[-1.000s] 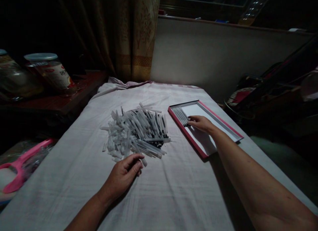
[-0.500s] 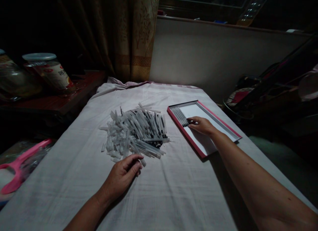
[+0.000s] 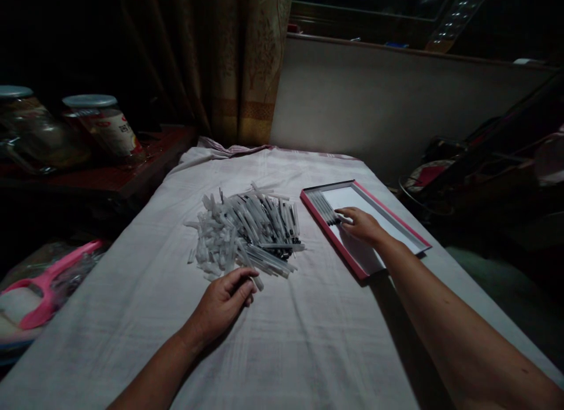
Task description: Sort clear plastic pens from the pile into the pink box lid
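A large pile of pen parts [image 3: 247, 222], clear barrels, white caps and dark-tipped pieces, lies on the cloth. My left hand [image 3: 231, 295] rests at its near edge with fingers curled, beside the end of a clear barrel [image 3: 259, 282]. Whatever lies inside those fingers, if anything, is hidden. To the right is a shallow red-sided box [image 3: 335, 246] with a white inside. Several pens [image 3: 323, 207] are lined up side by side at its left end, dark tips towards me. Over the box, my right hand [image 3: 359, 223] has thumb and forefinger apart, fingertips by the nearest pen.
White cloth [image 3: 282, 351] covers the table. On a dark red side table [image 3: 132, 178] at the left stand a lidded jar [image 3: 103, 128] and a glass jug [image 3: 48, 134]. A pink-handled item [image 3: 53, 281] lies by the table's left edge. Behind are a curtain [image 3: 247, 75] and a wall [image 3: 352, 98].
The fingers of my right hand have parted from the pen at the end of the row in the box. My left hand stays by the pile. The view has shifted slightly.
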The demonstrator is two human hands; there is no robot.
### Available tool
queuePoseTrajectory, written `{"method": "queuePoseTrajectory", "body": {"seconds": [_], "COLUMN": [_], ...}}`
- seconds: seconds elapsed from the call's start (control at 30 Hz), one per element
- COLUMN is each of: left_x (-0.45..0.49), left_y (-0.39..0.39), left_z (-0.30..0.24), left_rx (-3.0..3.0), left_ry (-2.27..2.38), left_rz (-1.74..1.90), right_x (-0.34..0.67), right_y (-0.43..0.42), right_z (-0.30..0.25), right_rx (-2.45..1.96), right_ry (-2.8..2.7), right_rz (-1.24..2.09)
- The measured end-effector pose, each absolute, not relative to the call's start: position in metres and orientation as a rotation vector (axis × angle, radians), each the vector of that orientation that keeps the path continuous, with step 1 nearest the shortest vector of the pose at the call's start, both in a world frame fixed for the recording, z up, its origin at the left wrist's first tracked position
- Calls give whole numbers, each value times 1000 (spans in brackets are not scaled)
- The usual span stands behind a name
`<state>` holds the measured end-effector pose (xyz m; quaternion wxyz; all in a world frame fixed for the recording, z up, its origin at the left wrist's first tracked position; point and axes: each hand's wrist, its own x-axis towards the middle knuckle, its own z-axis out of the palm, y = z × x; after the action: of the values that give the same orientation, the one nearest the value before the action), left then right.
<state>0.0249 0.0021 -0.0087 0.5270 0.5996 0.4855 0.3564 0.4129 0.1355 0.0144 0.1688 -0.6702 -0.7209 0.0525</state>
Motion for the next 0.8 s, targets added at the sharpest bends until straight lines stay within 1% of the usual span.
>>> {"method": "queuePoseTrajectory", "body": {"seconds": [0.13, 0.2, 0.27, 0.4, 0.53, 0.7, 0.8], "left_x": [25, 25, 24, 24, 25, 25, 23], "left_y": [2, 3, 4, 4, 4, 5, 2], "left_z": [-9, -11, -13, -12, -7, -10, -11], "left_rx": [1397, 1376, 1365, 1376, 1405, 1476, 1607], "left_ry": [1139, 1132, 1127, 1112, 1097, 1097, 1128], "left_rz": [867, 861, 856, 843, 850, 851, 873], "right_x": [377, 351, 327, 300, 296, 298, 300], "right_y": [112, 96, 81, 62, 55, 50, 46], "right_z": [28, 30, 29, 22, 16, 9, 4], "right_rx": [-1749, -1608, -1558, -1653, -1745, -1714, -1700], "right_ry": [-1988, -2117, -2274, -2412, -2347, -2332, -2225], "right_rz": [-38, 19, 84, 141, 183, 200, 188]}}
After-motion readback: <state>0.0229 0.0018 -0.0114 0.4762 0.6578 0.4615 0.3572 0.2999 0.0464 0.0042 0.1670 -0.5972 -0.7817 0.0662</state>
